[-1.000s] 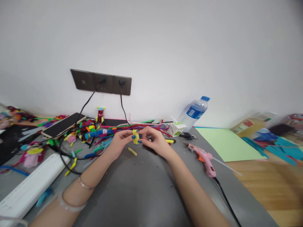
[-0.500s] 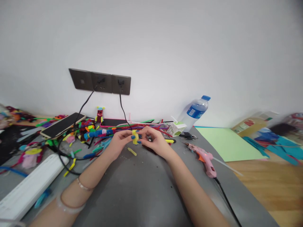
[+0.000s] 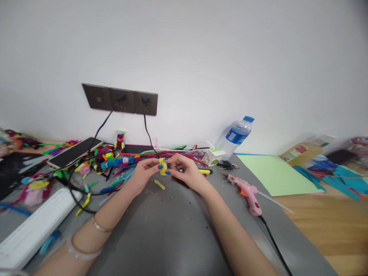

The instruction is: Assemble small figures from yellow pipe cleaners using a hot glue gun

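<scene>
Between my two hands, just above the grey table, is a small yellow piece that looks like bent pipe cleaner (image 3: 163, 166). My left hand (image 3: 145, 172) pinches it from the left with thumb and finger. From the other side my right hand (image 3: 185, 170) grips it with the fingertips closed. A short yellow pipe cleaner stub (image 3: 159, 184) lies on the table just below the hands. Past my right hand, partly hidden by it, rests a yellow and black cutter (image 3: 204, 171). The fingers cover part of the yellow piece.
A pink glue gun (image 3: 248, 193) lies at right, its cord running forward. Behind stand a drink carton (image 3: 213, 157) and a water bottle (image 3: 237, 136). On the left are a phone (image 3: 75, 152), a white power strip (image 3: 40, 230), black cables and several pipe cleaner figures.
The view has shifted very slightly. Both hands stay in place on the yellow piece, which seems turned a little between the fingertips.
</scene>
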Motion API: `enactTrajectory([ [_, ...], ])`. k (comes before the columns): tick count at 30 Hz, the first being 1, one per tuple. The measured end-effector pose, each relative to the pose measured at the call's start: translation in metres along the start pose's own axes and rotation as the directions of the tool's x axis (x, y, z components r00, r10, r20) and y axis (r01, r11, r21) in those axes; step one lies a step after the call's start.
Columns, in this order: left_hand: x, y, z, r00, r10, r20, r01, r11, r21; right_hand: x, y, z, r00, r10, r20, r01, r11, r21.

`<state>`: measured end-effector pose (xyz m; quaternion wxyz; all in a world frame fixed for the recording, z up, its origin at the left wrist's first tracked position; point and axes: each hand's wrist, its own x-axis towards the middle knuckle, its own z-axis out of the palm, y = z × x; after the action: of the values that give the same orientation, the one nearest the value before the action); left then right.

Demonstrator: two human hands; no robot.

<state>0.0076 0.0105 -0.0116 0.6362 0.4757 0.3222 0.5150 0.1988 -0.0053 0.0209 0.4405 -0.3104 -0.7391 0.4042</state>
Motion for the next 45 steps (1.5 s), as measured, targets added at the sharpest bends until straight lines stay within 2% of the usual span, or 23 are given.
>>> enactTrajectory([
  [23, -0.0008, 0.0014, -0.0008, 1.000, 0.022, 0.003, -0.022, 1.000, 0.010, 0.0013, 0.0004, 0.0022, 0.999, -0.041, -0.029, 0.039, 0.998, -0.054],
  [29, -0.0011, 0.0012, 0.0009, 1.000, -0.004, -0.011, 0.004, 1.000, -0.028, 0.0015, 0.0013, 0.0006, 0.998, -0.052, -0.020, 0.051, 0.998, -0.045],
  [45, 0.0008, -0.0003, -0.0019, 1.000, 0.006, 0.006, -0.006, 1.000, 0.023, 0.0003, -0.0016, -0.0014, 1.000, 0.014, 0.011, -0.013, 0.999, -0.043],
])
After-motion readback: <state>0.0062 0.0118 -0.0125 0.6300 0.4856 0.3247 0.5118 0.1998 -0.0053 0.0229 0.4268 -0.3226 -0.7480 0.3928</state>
